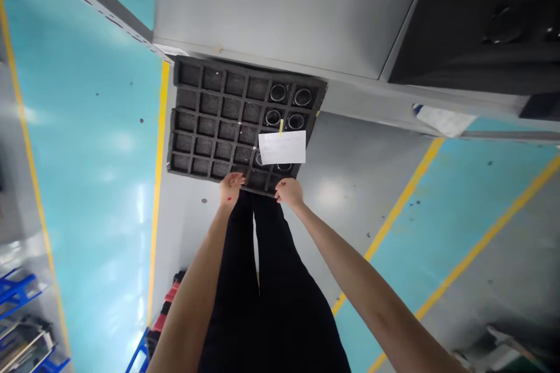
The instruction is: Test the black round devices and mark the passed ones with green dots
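A black foam tray [205, 128] with a grid of square cells lies on the grey floor in front of me. Several cells at its right side hold dark rings with shiny rims [301, 97]. A white paper card [282, 147] with a small yellow clip lies on the tray's right part. My left hand [230, 187] grips the tray's near edge, fingers curled over it. My right hand [289, 192] holds the same near edge a little to the right, just below the card. My black trousers show below the hands.
A grey cabinet or machine base [271, 11] stands right behind the tray, with a dark unit [476, 17] at the right. Yellow floor lines [160, 145] border teal floor areas. Blue racks [17, 291] and red-black bins [168, 303] sit at the lower left.
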{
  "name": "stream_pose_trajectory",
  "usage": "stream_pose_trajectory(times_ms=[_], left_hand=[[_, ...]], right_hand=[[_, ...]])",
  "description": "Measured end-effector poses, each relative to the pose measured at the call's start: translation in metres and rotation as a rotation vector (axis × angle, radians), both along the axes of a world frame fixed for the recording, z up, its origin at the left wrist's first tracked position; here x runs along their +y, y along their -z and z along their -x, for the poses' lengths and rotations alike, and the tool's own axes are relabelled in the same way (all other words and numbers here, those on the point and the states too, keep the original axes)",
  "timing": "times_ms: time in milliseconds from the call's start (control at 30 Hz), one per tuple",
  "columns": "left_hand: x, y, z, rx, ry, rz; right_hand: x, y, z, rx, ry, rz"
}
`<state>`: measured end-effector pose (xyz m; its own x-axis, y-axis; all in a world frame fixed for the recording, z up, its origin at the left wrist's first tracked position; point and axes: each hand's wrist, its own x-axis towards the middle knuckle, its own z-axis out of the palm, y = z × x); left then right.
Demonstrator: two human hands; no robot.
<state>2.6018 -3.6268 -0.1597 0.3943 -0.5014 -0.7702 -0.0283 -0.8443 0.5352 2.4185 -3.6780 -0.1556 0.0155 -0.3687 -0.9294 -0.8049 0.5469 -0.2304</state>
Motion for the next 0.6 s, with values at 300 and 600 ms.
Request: stream_pose_trajectory(times_ms=[300,600], left_hand=[[-0.050,0.017,0.028,-0.239,0.338,0.234],[-0.058,0.003,0.033,-0.344,0.600,0.176]], right_hand=[[0.004,-0.002,0.002,0.033,-0.036,0.043],[0.005,-0.004,0.003,0.060,-0.065,0.067]])
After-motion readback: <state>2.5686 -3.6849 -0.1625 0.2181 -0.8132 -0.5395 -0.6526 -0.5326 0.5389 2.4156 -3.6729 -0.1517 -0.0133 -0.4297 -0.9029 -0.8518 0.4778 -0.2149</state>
